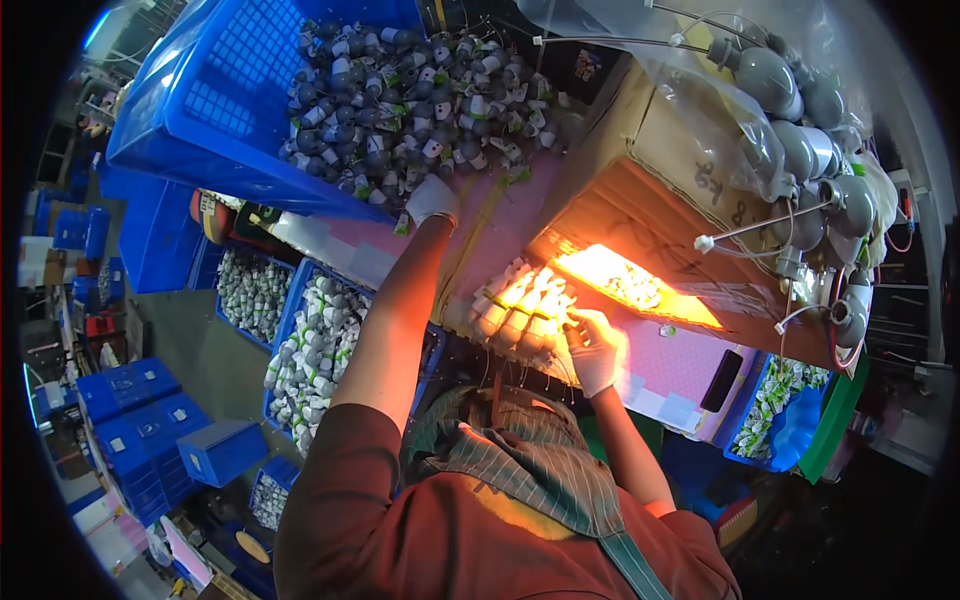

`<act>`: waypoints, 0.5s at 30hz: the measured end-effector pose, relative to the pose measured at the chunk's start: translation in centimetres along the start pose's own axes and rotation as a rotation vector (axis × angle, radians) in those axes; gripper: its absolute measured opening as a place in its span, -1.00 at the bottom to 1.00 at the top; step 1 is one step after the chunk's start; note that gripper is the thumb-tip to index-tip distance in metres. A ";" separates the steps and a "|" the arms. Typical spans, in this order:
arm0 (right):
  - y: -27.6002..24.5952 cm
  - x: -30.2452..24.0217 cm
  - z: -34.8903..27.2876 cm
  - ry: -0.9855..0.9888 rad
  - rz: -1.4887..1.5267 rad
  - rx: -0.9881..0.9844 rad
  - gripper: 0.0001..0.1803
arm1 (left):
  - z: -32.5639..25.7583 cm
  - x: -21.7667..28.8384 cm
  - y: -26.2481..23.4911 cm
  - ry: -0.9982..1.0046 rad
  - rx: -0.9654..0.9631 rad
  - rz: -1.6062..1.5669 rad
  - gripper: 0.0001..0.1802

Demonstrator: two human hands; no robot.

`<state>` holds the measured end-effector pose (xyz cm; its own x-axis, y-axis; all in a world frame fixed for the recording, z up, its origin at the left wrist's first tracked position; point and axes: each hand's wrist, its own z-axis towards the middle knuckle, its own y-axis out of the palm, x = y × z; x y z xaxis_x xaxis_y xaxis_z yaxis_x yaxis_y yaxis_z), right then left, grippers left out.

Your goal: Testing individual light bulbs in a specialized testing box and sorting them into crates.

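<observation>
My left hand [432, 200], in a white glove, reaches forward to the near edge of a large pile of grey and white bulb-shaped parts [420, 110]. Its fingers point into the pile and I cannot make out whether they grip one. My right hand [594, 352], also in a pale glove, is closed with bent fingers at the right side of a row of similar bulb-shaped parts [520, 315] with thin wires hanging down. What its fingertips hold is hidden. Bright orange light from an opening in a cardboard box [650, 210] falls on this row and on the hand.
A blue plastic crate [190, 130] lies tipped beside the pile. Blue bins of parts [318, 350] stand lower left. Larger grey bulb-shaped pieces with cables [800, 150] hang at upper right. A dark phone [721, 380] lies on the pink surface near another blue bin [745, 450].
</observation>
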<state>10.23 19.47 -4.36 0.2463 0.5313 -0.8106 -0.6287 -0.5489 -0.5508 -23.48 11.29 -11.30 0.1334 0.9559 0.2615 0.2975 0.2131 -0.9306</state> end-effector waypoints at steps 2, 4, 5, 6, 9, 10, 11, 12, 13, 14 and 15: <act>0.1 0.0 -0.3 0.004 -0.006 0.012 -0.81 | 0.0 0.5 0.1 -0.068 -0.003 -0.043 -0.53; 0.2 0.0 -0.6 0.020 -0.013 -0.001 -0.81 | 0.1 0.4 0.5 -0.164 0.030 -0.155 -0.51; 0.2 0.0 -0.7 0.020 -0.010 0.001 -0.81 | 0.2 0.0 0.7 -0.166 0.014 -0.155 -0.51; 0.2 0.1 -0.8 0.018 -0.014 -0.009 -0.82 | 0.2 -0.6 1.0 -0.108 -0.015 -0.149 -0.53; 0.6 0.3 -0.9 0.045 0.034 -0.011 -0.84 | -0.3 -3.8 1.1 -0.068 -0.337 -0.556 -0.54; 0.8 0.4 -0.9 0.052 0.072 -0.008 -0.85 | -1.2 -4.9 1.2 -0.109 -0.634 -0.982 -0.53; 1.0 0.5 -0.9 0.070 0.080 -0.007 -0.85 | -2.3 -5.6 1.2 -0.095 -0.636 -0.974 -0.53; 1.1 0.6 -0.8 0.075 0.085 -0.035 -0.86 | -3.8 -6.3 1.2 -0.208 -0.611 -1.091 -0.57; 1.3 0.6 -0.7 0.061 0.089 -0.049 -0.87 | -5.4 -6.7 0.9 -0.324 -0.581 -1.207 -0.61; 1.5 0.6 -0.6 0.046 0.123 -0.054 -0.88 | -7.0 -7.0 0.3 -0.324 -0.581 -1.200 -0.61; 1.7 0.6 -0.4 0.069 0.128 -0.068 -0.88 | -8.6 -7.2 -0.6 -0.249 -0.592 -1.204 -0.70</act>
<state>9.60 18.63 -5.84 0.2189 0.4103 -0.8853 -0.6073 -0.6528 -0.4528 -16.45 2.52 -10.45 -0.6479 0.2655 0.7139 0.4727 0.8751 0.1035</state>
